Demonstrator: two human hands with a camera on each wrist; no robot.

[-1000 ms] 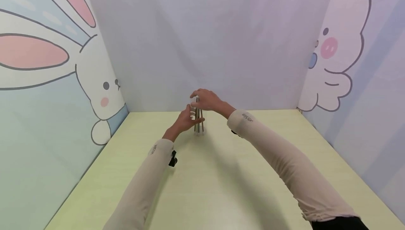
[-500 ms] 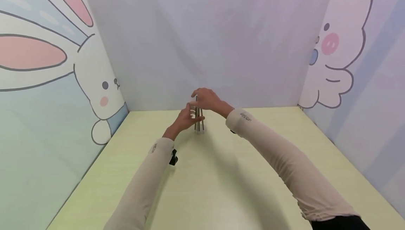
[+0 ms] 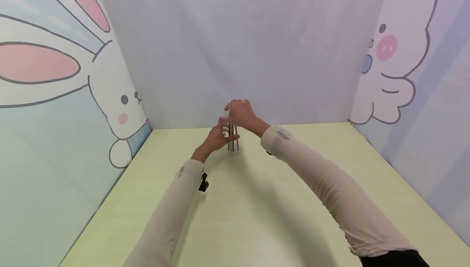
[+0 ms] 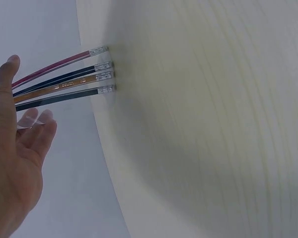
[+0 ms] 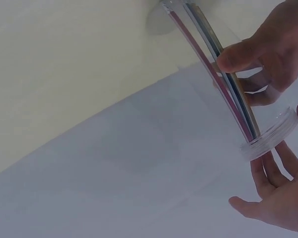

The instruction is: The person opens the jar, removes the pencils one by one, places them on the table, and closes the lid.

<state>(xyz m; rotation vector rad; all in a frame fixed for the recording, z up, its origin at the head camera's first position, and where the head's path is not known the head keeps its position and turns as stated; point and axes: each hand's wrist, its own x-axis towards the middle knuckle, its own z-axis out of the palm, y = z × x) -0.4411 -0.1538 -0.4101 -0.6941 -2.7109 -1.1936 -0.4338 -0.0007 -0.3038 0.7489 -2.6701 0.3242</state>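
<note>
A clear, upright cylindrical jar (image 3: pixel 240 150) stands on the table near the back wall, with several pencils (image 4: pixel 64 87) inside, eraser ends down. Their barrels are red, dark and gold. My left hand (image 3: pixel 216 138) grips the jar's side, its thumb across the front and its fingers behind. Up at the jar's top is my right hand (image 3: pixel 241 114). In the right wrist view a clear ridged lid (image 5: pixel 272 136) caps the jar. The right fingers (image 5: pixel 271 171) curl against the lid's edge, with one finger held away from it. The left hand shows beyond, around the barrel.
The pale wood-grain table (image 3: pixel 227 218) runs up to a plain grey-white cloth wall (image 3: pixel 235 42) just behind the jar. Side walls carry a rabbit drawing (image 3: pixel 110 91) at left and a pink-nosed animal drawing (image 3: pixel 393 67) at right.
One finger of the right hand has lifted away from the lid. Otherwise both hands stay at the jar, and the whole head view has shifted slightly.
</note>
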